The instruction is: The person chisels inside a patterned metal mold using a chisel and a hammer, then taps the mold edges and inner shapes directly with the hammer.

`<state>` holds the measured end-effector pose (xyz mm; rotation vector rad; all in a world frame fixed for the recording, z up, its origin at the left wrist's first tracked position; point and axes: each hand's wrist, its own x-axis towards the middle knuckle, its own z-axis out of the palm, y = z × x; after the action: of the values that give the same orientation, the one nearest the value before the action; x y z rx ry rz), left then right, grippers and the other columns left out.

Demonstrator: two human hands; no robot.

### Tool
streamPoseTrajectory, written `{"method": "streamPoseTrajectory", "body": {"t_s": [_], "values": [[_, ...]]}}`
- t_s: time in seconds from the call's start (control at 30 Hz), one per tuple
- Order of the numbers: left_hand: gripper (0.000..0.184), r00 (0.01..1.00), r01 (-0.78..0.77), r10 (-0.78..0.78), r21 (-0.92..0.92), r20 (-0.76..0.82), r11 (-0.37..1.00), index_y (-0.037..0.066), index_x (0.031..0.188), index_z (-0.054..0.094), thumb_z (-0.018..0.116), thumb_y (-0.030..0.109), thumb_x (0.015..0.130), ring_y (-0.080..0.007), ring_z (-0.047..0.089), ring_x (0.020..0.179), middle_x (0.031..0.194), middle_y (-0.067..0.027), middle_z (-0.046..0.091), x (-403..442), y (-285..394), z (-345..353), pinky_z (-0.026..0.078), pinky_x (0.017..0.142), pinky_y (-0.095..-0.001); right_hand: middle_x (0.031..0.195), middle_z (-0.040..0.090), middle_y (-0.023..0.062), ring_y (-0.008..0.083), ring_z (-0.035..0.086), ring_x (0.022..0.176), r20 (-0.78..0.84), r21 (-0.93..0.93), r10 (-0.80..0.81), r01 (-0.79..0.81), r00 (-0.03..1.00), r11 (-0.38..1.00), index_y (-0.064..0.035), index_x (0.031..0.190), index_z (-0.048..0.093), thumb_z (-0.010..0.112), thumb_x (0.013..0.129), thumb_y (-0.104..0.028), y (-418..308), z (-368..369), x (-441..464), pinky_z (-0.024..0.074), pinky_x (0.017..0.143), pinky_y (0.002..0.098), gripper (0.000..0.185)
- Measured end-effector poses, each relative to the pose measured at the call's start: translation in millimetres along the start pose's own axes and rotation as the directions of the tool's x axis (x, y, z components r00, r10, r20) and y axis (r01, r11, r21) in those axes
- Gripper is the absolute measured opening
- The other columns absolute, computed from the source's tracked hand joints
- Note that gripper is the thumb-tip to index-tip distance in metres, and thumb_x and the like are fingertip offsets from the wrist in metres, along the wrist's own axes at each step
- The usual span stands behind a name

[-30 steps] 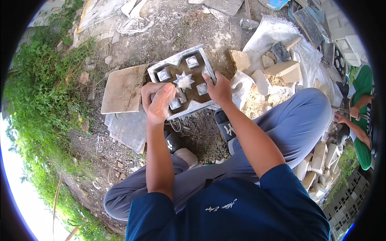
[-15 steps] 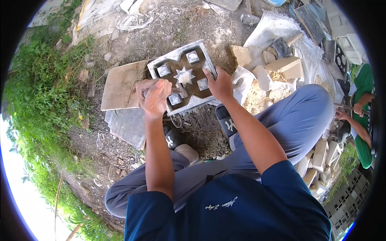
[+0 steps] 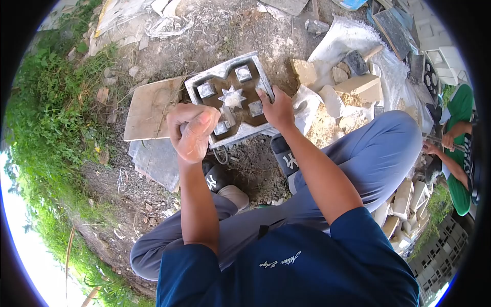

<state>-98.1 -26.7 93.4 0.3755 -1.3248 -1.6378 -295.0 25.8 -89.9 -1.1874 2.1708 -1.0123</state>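
A grey rectangular mould frame (image 3: 236, 139) is tilted in front of me, with a star-shaped block (image 3: 231, 97) at its middle and square blocks near its corners. My right hand (image 3: 279, 109) grips the mould's right side, thumb on top. At the lower left corner my left hand (image 3: 192, 132) is curled into a fist, thumb uppermost. What it holds is hidden; a short light bar (image 3: 227, 116) shows inside the mould just beyond it.
A wooden board (image 3: 149, 113) and a grey sheet (image 3: 157, 162) lie to the left. Broken pale blocks (image 3: 361, 88) rest by a white sack (image 3: 341, 38) at the right. More blocks (image 3: 404, 198) are stacked beyond my knee. Another person's hands (image 3: 432, 148) show at the far right.
My left hand has shifted left and slightly up, away from the mould's middle. The right hand keeps its grip on the mould's side.
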Motion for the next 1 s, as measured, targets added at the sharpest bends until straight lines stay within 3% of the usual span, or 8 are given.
{"method": "streamPoseTrajectory", "body": {"t_s": [0.23,0.3,0.37,0.43,0.5,0.8,0.87,1.0], "values": [[0.043,0.987,0.109,-0.101,0.06,-0.124,0.992,0.007,0.055,0.039,0.056,0.009,0.095,-0.0112,0.025,0.045,0.052,-0.0005,0.036,-4,-21,2,0.017,0.047,-0.0327,0.09,0.069,0.0293,0.0519,0.065,0.091,0.007,-0.024,0.008,-0.008,1.0,1.0,0.0031,0.095,0.064,0.065,0.099,-0.048,-5,0,-3,0.05,0.079,0.0545,0.051],[0.035,1.0,0.025,-0.024,0.09,-0.011,0.996,-0.01,0.066,0.056,0.063,0.012,0.092,-0.01,0.028,0.047,0.053,-0.0023,0.039,-1,-8,6,0.019,0.048,-0.0317,0.102,0.07,0.0296,0.0505,0.065,0.101,0.069,-0.04,0.06,-0.058,0.996,0.998,0.0022,0.105,0.065,0.063,0.099,-0.052,-4,-3,-3,0.0504,0.087,0.0567,0.055],[0.03,0.998,0.063,-0.063,0.037,-0.001,0.997,-0.013,0.072,0.061,0.064,0.01,0.091,-0.0095,0.03,0.048,0.054,-0.0034,0.042,-2,-2,-4,0.02,0.047,-0.0323,0.09,0.069,0.0298,0.051,0.065,0.09,0.018,-0.013,0.02,-0.019,1.0,1.0,0.0032,0.094,0.063,0.065,0.099,-0.048,0,0,-14,0.0492,0.078,0.0551,0.052],[0.031,0.975,0.06,-0.046,0.059,-0.219,0.996,-0.012,0.071,0.061,0.065,0.012,0.09,-0.0094,0.03,0.049,0.054,-0.0023,0.041,-6,-28,-2,0.019,0.048,-0.032,0.089,0.068,0.03,0.0512,0.065,0.09,0.033,0.012,0.023,-0.023,0.999,1.0,0.0034,0.094,0.063,0.065,0.099,-0.049,-3,-2,-5,0.049,0.078,0.0552,0.053],[0.043,0.99,0.133,-0.126,0.102,-0.07,0.986,0.001,0.056,0.042,0.056,0.009,0.096,-0.0126,0.025,0.048,0.052,-0.0024,0.036,-2,-29,-8,0.02,0.049,-0.0331,0.087,0.068,0.0292,0.051,0.065,0.089,0.002,0.004,0.002,-0.002,1.0,1.0,0.0032,0.094,0.063,0.065,0.099,-0.048,-5,-2,-2,0.049,0.078,0.0551,0.052],[0.041,0.995,0.098,-0.097,0.069,-0.017,0.993,-0.003,0.057,0.042,0.059,0.013,0.091,-0.0093,0.026,0.047,0.052,0.0002,0.035,-5,-18,-11,0.016,0.048,-0.0326,0.088,0.069,0.028,0.0496,0.066,0.09,0.023,0.015,0.013,-0.013,1.0,1.0,0.0023,0.095,0.065,0.065,0.099,-0.048,-5,-4,-5,0.0496,0.08,0.0542,0.05],[0.043,0.973,0.128,-0.105,0.102,-0.207,0.986,0.005,0.055,0.043,0.055,0.011,0.095,-0.0113,0.026,0.045,0.05,-0.0008,0.034,-4,-29,1,0.019,0.048,-0.0325,0.091,0.07,0.0285,0.0494,0.066,0.093,-0.01,-0.019,0.013,-0.013,1.0,1.0,0.003,0.097,0.066,0.065,0.099,-0.051,5,7,-3,0.0501,0.081,0.0542,0.054],[0.041,0.994,0.102,-0.1,0.073,-0.036,0.992,-0.002,0.055,0.041,0.057,0.012,0.09,-0.0095,0.026,0.047,0.051,-0.0004,0.035,1,-4,-1,0.017,0.048,-0.0328,0.106,0.071,0.028,0.0483,0.066,0.104,0.033,-0.035,0.054,-0.053,0.998,0.998,0.0015,0.111,0.067,0.063,0.099,-0.053,-8,-5,-6,0.0507,0.091,0.0545,0.056]]}}
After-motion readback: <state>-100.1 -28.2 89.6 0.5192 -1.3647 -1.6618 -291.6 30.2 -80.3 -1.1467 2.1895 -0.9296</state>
